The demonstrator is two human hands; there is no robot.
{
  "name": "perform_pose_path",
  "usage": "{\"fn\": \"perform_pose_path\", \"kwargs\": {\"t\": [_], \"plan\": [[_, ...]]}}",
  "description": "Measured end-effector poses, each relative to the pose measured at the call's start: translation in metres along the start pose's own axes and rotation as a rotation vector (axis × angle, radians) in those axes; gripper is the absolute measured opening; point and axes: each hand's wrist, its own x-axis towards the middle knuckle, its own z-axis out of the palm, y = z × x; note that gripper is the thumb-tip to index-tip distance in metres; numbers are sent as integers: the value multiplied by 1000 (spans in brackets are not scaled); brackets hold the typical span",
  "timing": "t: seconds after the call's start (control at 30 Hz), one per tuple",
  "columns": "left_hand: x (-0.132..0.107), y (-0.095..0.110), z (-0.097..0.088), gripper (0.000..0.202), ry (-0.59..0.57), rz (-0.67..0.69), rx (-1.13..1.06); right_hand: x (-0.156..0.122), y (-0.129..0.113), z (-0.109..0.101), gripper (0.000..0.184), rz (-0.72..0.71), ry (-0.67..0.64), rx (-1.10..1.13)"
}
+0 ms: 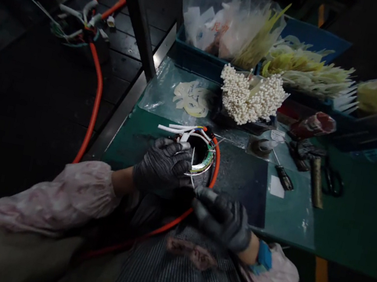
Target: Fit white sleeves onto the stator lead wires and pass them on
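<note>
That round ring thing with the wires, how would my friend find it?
Start at the green table and look at its near left edge, where two dark-gloved hands meet. The left hand grips a round metal ring. Only it has a dark hole, white leads and an orange cable curving round it.

A bunch of white sticks [251,96] stood at the far side of the green counter [349,223]. Blue bins [202,61] behind it held yellow strips [306,69]. A screwdriver [282,174] and scissors [331,178] lay to the right.
</note>
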Motion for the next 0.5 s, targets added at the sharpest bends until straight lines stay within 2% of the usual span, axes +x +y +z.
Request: {"fn": "perform_pose_path", "kwargs": {"t": [0.07, 0.17, 0.27, 0.33, 0.4, 0.5], "plan": [[-1, -3, -2, 25, 24, 29, -6, 17, 8, 8, 21, -26, 89, -157], [-2, -8, -3, 27, 8, 33, -17, 39, 20, 11, 28, -5, 187, -282], [-3, -10, -2, 25, 33, 47, -65, 56, 23, 10, 33, -8, 197, -303], [-3, -11, 0, 23, 70, 47, -88, 64, 22, 11, 29, -25, 149, -239], [-3, -10, 2, 21, 74, 27, -100, 71, 20, 12, 25, -9, 149, -86], [-3, -7, 5, 23, -34, -32, -132, 78, 19, 7, 24, 91, 162, 249]]}}
